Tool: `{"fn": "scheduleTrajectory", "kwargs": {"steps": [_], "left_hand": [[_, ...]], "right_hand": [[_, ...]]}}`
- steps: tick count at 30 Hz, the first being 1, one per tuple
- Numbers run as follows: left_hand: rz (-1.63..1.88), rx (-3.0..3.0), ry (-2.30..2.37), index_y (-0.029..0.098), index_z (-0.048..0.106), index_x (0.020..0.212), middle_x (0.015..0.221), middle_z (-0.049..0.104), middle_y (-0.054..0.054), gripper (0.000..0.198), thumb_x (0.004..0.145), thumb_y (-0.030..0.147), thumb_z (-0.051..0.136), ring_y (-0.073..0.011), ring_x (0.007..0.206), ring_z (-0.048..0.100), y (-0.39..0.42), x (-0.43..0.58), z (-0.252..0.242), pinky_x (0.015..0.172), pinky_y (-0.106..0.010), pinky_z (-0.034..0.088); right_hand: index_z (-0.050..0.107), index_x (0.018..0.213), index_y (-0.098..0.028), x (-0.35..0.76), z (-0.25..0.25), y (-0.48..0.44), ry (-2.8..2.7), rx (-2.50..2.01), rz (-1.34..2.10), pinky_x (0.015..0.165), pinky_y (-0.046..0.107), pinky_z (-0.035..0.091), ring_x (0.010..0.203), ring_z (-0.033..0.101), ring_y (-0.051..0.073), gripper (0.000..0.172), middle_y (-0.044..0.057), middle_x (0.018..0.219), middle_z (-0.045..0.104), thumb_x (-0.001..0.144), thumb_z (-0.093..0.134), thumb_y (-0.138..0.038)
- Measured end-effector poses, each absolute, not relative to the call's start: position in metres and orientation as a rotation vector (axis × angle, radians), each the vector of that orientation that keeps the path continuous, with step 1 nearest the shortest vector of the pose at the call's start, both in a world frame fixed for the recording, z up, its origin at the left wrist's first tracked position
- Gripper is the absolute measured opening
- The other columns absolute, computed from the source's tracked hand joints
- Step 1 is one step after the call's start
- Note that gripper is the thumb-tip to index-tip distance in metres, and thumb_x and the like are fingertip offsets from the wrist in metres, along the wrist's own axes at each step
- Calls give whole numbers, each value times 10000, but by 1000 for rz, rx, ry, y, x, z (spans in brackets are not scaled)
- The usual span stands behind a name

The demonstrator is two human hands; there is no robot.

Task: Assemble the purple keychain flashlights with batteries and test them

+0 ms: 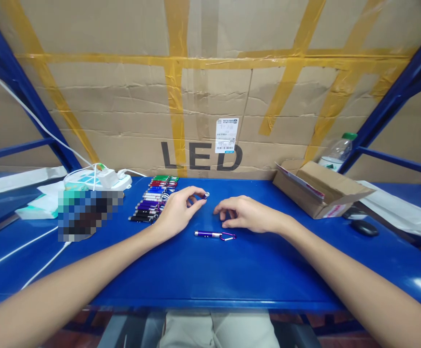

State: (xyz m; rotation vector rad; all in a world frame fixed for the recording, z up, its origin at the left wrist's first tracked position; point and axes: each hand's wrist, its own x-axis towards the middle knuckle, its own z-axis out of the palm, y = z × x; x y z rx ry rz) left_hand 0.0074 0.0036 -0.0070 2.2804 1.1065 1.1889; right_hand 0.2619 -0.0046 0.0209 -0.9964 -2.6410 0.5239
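Blue table [210, 275]: our left hand [177, 209] pinches a small piece [206, 195], right hand [247, 212] curls loosely, empty; six-o'clock flashlight [206, 234] seems light, best held mid-barrel.

blue table [203, 270] before taped cardboard [217, 89]

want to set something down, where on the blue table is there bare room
Widest is the table between the lone penlight and the front edge, flanked by both forearms. Another patch lies right of the right forearm, in front of the mouse. Crowded: back left, with the penlight row, power strip and cables; back right, around the box.
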Motion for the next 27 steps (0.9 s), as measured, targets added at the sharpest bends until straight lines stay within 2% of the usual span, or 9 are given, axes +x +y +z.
{"fn": "scheduleTrajectory", "kwargs": {"steps": [6,16,27], "left_hand": [[1142,2301,1088,211,750,1129,1073,810,-45,180,998,318,688,-186,804,722,5,7,-9,746,-312,588],[1027,2433,917,208,751,1123,1055,780,-50,170,1022,318,669,-187,832,698,-1,8,-10,782,-305,570],[1025,2424,904,211,763,1114,1011,775,-38,167,1012,322,692,-174,794,682,-2,9,-9,762,-287,562]], "right_hand": [[733,1191,-212,263,20,-3,-2618,-988,493,763,287,511,828,712,180,303,10,973,805,916,697,-89],[702,1326,-257,258,22,-12,-2258,-824,279,910,392,558,965,700,236,314,70,1119,793,1017,658,-287],[697,1327,-249,257,21,-11,-2274,-788,312,914,380,572,973,714,225,292,72,1146,784,1043,659,-303]]}}
